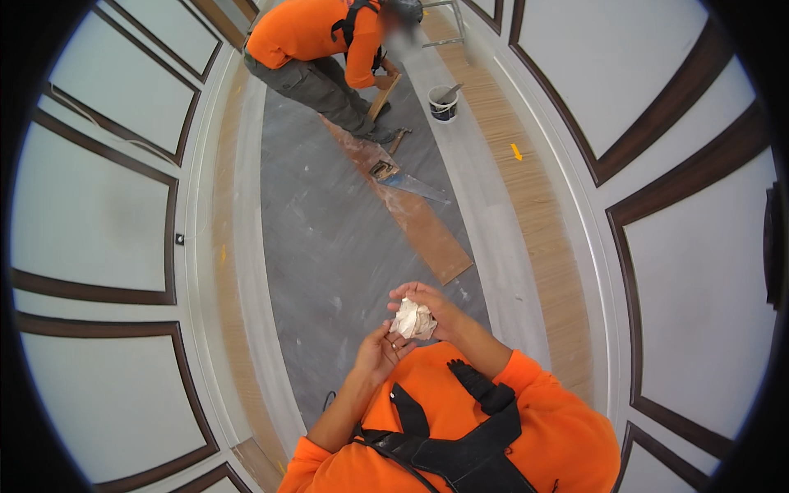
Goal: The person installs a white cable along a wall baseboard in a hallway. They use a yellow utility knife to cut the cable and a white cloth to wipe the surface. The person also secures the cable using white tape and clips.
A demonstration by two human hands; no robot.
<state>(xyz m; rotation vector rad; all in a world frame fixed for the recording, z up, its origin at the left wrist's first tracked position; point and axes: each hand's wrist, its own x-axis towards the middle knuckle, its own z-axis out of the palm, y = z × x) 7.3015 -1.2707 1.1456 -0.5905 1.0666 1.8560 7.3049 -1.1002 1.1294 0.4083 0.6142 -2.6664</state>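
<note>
In front of my chest I hold a crumpled white wad (pixel 413 320), paper or cloth; I cannot tell which. My left hand (pixel 380 352) lies palm up under its left edge, with the fingers against it. From the right, my right hand (pixel 433 306) curls around the far side of the same wad. Beyond my hands a brown board (pixel 427 238) lies on the grey floor. A handsaw (pixel 403 181) with a blue-and-silver blade rests across that board, and a hammer (pixel 400 140) lies near its far end.
Ahead, a co-worker in an orange top (pixel 304 33) bends over, holding a wooden piece (pixel 384 97). A white bucket (pixel 443 105) with a tool in it stands to the right, near a metal stepladder (pixel 444 25). Panelled walls (pixel 90 209) run along both sides.
</note>
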